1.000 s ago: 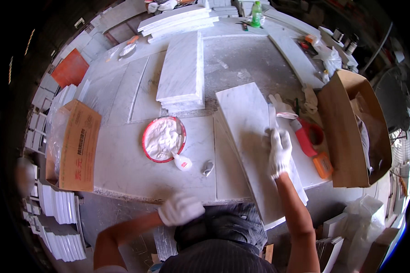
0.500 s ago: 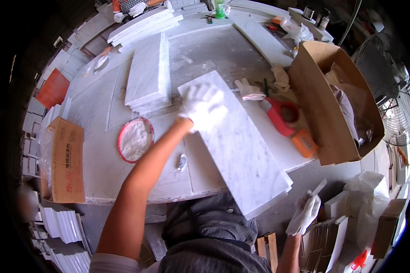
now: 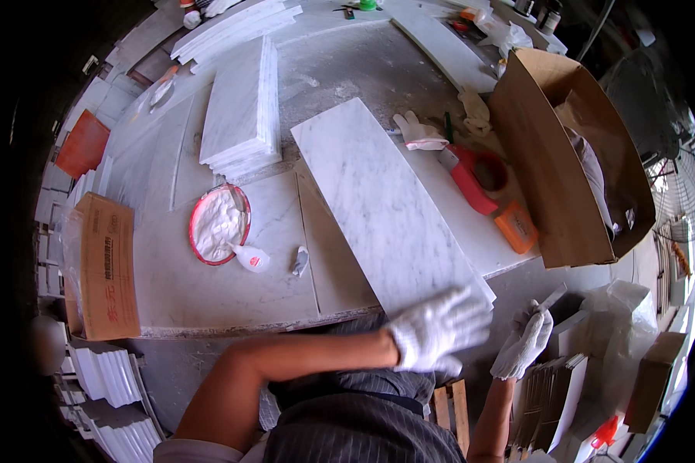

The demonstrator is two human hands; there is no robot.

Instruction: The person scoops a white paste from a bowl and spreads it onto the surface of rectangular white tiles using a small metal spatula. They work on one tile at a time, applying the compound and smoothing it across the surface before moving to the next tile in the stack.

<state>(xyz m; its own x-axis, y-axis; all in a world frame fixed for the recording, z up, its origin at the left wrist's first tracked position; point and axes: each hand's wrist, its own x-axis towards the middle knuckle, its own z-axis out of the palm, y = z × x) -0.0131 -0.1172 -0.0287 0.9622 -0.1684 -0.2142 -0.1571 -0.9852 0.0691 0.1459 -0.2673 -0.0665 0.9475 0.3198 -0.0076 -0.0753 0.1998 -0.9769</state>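
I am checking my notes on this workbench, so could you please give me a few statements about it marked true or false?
1. The left hand in a white glove lies at the near end of the long marble slab. True.
2. The right hand rests on the slab. False: it is off the bench edge, beside it.
3. The red-rimmed dish holds white powder. True.
4. The cardboard box stands at the left of the bench. False: it is at the right.
5. A stack of marble tiles lies beyond the dish. True.
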